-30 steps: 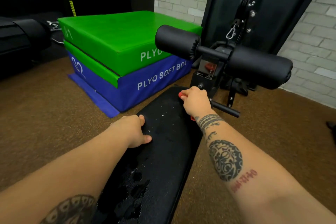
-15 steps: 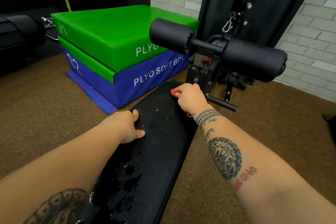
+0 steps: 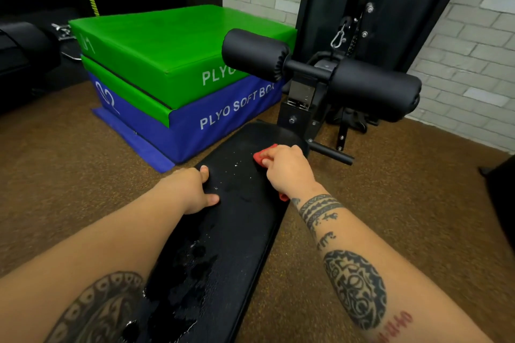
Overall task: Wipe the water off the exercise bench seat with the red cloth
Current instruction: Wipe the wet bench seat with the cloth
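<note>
The black exercise bench seat (image 3: 245, 231) runs from the bottom of the view up toward the machine. Water droplets (image 3: 237, 166) dot its far half and larger wet patches (image 3: 189, 267) shine nearer me. My right hand (image 3: 288, 168) presses the red cloth (image 3: 260, 157) onto the far right part of the seat, fingers curled over it; most of the cloth is hidden under the hand. My left hand (image 3: 192, 189) grips the seat's left edge, thumb on top.
Two black foam roller pads (image 3: 328, 75) on a black machine frame stand just beyond the seat's far end. A green and blue stack of plyo soft boxes (image 3: 178, 83) sits to the left on the brown floor. A brick wall is behind.
My right hand has drawn the red cloth back along the seat from its far end toward me. My left hand has kept its grip on the left edge.
</note>
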`<state>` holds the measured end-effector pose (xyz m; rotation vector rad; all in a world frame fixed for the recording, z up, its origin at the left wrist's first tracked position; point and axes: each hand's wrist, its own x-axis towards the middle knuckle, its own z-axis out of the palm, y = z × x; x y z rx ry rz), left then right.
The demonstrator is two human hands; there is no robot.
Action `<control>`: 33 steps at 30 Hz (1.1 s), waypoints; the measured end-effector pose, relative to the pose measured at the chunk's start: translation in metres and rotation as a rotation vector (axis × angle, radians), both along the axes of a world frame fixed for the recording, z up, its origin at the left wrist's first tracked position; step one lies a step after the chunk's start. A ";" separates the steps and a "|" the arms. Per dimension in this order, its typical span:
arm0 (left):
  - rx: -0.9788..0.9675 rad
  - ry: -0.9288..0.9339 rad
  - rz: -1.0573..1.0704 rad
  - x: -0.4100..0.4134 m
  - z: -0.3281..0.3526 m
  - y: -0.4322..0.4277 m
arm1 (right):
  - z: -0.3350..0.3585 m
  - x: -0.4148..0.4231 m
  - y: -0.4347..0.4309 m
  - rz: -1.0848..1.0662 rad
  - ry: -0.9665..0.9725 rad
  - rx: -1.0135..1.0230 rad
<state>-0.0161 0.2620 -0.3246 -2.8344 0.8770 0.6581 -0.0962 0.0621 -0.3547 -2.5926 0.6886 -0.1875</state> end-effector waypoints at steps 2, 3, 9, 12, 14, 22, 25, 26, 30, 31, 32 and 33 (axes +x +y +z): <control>0.001 0.004 0.001 -0.001 0.001 0.001 | 0.002 -0.006 0.003 -0.011 0.017 0.057; 0.001 0.003 0.001 -0.001 0.001 0.001 | 0.008 -0.010 0.003 0.003 0.038 0.083; -0.005 0.004 0.004 -0.004 0.002 0.000 | 0.028 -0.032 -0.013 -0.114 -0.124 0.345; -0.023 -0.006 0.008 -0.004 0.002 0.001 | 0.007 -0.023 0.001 -0.183 -0.112 0.144; -0.037 -0.006 0.012 -0.004 0.001 0.002 | -0.004 -0.023 0.015 -0.087 -0.047 -0.025; -0.048 -0.015 0.022 -0.004 -0.001 0.002 | 0.023 -0.046 0.013 0.175 0.136 -0.104; -0.044 -0.018 0.021 -0.005 -0.001 0.002 | 0.023 -0.028 0.011 -0.062 -0.006 -0.069; -0.045 -0.025 0.019 -0.005 -0.001 0.001 | 0.019 -0.022 0.017 -0.061 -0.032 -0.065; -0.045 -0.026 0.022 -0.003 -0.004 0.003 | 0.001 -0.026 0.042 0.183 -0.026 -0.109; -0.047 -0.023 0.022 -0.002 -0.004 0.003 | 0.001 -0.032 0.039 0.224 -0.039 -0.104; -0.051 -0.022 0.021 -0.001 -0.004 0.003 | 0.004 -0.039 0.036 0.276 -0.046 -0.100; -0.051 -0.022 0.019 -0.001 -0.003 0.003 | 0.007 -0.047 0.033 0.322 -0.020 -0.088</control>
